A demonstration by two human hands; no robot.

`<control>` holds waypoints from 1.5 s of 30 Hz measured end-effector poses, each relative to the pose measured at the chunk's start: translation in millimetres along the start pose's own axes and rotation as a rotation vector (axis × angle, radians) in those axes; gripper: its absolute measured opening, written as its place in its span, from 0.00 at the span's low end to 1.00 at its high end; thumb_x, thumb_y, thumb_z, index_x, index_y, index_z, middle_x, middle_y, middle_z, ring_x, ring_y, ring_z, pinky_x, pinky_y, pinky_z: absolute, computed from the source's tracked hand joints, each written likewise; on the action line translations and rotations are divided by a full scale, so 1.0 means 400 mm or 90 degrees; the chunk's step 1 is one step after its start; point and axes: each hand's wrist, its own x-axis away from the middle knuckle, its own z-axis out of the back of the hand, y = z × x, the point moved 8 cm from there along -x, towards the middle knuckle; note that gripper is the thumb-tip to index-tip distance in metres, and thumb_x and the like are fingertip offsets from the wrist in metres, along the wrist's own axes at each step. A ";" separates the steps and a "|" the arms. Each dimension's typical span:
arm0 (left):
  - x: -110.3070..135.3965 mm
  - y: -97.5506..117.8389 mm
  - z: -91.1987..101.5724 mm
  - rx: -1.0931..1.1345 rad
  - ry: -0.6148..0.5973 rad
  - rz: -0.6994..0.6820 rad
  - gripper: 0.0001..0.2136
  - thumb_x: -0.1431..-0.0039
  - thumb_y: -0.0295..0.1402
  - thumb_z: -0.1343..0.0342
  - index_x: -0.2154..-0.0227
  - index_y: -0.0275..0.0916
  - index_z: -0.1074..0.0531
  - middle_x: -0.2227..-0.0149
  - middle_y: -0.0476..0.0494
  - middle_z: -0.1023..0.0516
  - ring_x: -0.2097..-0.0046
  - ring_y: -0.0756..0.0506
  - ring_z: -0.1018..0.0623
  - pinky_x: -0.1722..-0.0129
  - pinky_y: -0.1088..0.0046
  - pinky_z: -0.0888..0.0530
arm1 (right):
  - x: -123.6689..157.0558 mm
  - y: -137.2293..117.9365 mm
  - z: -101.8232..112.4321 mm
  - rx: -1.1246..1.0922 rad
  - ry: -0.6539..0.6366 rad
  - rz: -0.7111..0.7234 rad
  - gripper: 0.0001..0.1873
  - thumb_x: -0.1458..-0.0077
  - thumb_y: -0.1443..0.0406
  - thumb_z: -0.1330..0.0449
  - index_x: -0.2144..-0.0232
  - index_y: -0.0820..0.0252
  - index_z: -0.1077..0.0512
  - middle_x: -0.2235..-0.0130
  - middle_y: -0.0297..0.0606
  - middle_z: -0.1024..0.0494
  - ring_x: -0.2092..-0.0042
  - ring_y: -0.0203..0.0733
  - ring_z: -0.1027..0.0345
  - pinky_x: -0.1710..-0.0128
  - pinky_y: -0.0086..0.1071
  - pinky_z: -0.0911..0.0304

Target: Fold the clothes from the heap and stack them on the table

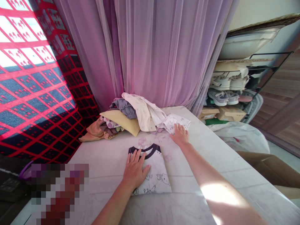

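Observation:
My left hand (134,170) lies flat and open on a folded white T-shirt (156,173) with a dark collar and cartoon prints, in the middle of the white table (234,175). My right hand (180,134) reaches further back, fingers stretched out, and touches the edge of a white patterned garment (174,121). That garment belongs to a heap of unfolded clothes (131,118) at the table's far end: cream, grey, yellow and tan pieces.
Purple curtains (159,50) hang behind the table. A red and dark blue patterned cloth (35,93) covers the left side. A shoe rack (234,84) with sneakers and boxes stands at the right, a white bag (241,137) below it. A blurred patch (58,190) sits bottom left.

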 end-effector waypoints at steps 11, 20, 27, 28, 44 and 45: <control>0.002 0.001 0.000 0.008 0.011 0.005 0.28 0.37 0.47 0.56 0.37 0.42 0.42 0.32 0.39 0.48 0.32 0.36 0.48 0.36 0.48 0.51 | -0.074 0.041 0.082 -0.113 -0.017 -0.053 0.22 0.37 0.60 0.57 0.58 0.66 0.27 0.61 0.53 0.22 0.57 0.49 0.28 0.60 0.36 0.40; -0.011 -0.001 0.010 0.070 -0.015 0.037 0.30 0.41 0.45 0.51 0.37 0.41 0.42 0.32 0.37 0.49 0.32 0.35 0.50 0.36 0.48 0.55 | 0.081 -0.068 0.241 -0.385 0.076 0.057 0.24 0.43 0.51 0.57 0.70 0.60 0.29 0.73 0.36 0.25 0.69 0.41 0.32 0.71 0.29 0.42; -0.030 0.093 0.132 0.457 0.114 0.107 0.28 0.44 0.45 0.45 0.42 0.42 0.38 0.44 0.36 0.28 0.43 0.36 0.29 0.45 0.59 0.34 | 0.245 -0.255 0.325 -0.537 0.046 0.283 0.20 0.44 0.53 0.53 0.73 0.59 0.28 0.75 0.33 0.26 0.71 0.39 0.34 0.70 0.30 0.42; -0.027 0.089 0.135 0.506 0.130 0.139 0.24 0.44 0.43 0.44 0.45 0.42 0.35 0.50 0.38 0.24 0.48 0.37 0.26 0.49 0.62 0.31 | 0.259 -0.275 0.330 -0.517 0.032 0.305 0.20 0.43 0.54 0.52 0.71 0.59 0.27 0.75 0.33 0.25 0.70 0.39 0.33 0.69 0.30 0.41; 0.060 0.030 0.184 1.154 0.049 0.356 0.14 0.37 0.38 0.50 0.56 0.34 0.28 0.64 0.39 0.20 0.69 0.48 0.20 0.70 0.74 0.22 | 0.410 -0.389 0.336 -0.284 0.028 0.548 0.14 0.43 0.67 0.44 0.57 0.49 0.24 0.53 0.33 0.22 0.51 0.41 0.31 0.50 0.35 0.38; 0.064 0.025 0.190 1.142 0.049 0.366 0.14 0.37 0.38 0.50 0.57 0.33 0.28 0.65 0.38 0.20 0.68 0.47 0.20 0.70 0.74 0.22 | 0.414 -0.387 0.332 -0.271 0.027 0.554 0.15 0.43 0.68 0.45 0.56 0.49 0.24 0.53 0.33 0.22 0.51 0.42 0.31 0.50 0.36 0.38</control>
